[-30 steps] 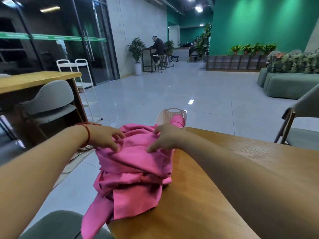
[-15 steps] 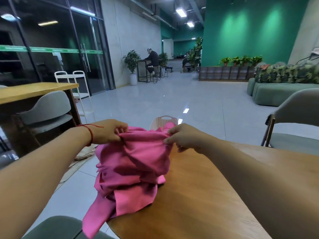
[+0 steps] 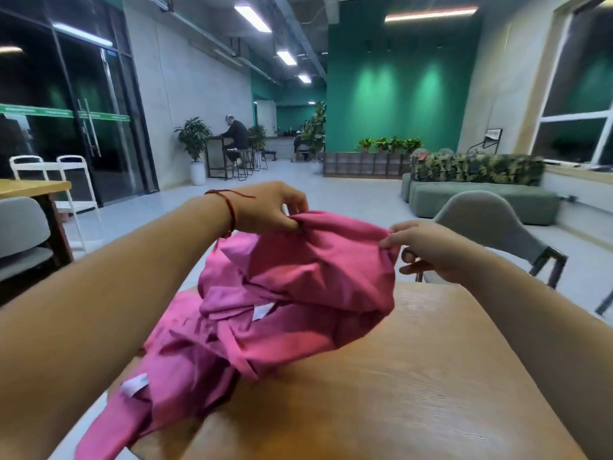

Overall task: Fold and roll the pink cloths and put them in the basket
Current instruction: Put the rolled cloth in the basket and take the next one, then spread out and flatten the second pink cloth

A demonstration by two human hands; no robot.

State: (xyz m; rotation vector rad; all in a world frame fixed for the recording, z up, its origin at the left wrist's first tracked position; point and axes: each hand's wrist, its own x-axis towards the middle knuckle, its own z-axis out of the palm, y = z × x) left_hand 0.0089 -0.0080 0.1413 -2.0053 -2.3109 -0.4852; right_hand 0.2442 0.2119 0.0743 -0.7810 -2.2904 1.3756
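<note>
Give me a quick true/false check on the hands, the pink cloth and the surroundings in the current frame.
1. The left hand and right hand each pinch the top edge of the crumpled pink fabric cloth. True.
2. The cloth lies flat and neatly folded on the light wooden table. False: it is bunched, its top is lifted by the hands, and one end hangs over the table's near left edge.
3. The thin red string bracelet is on the right wrist. False: it is on the left wrist.
4. A grey shell chair stands beyond the table's far edge. True.
</note>
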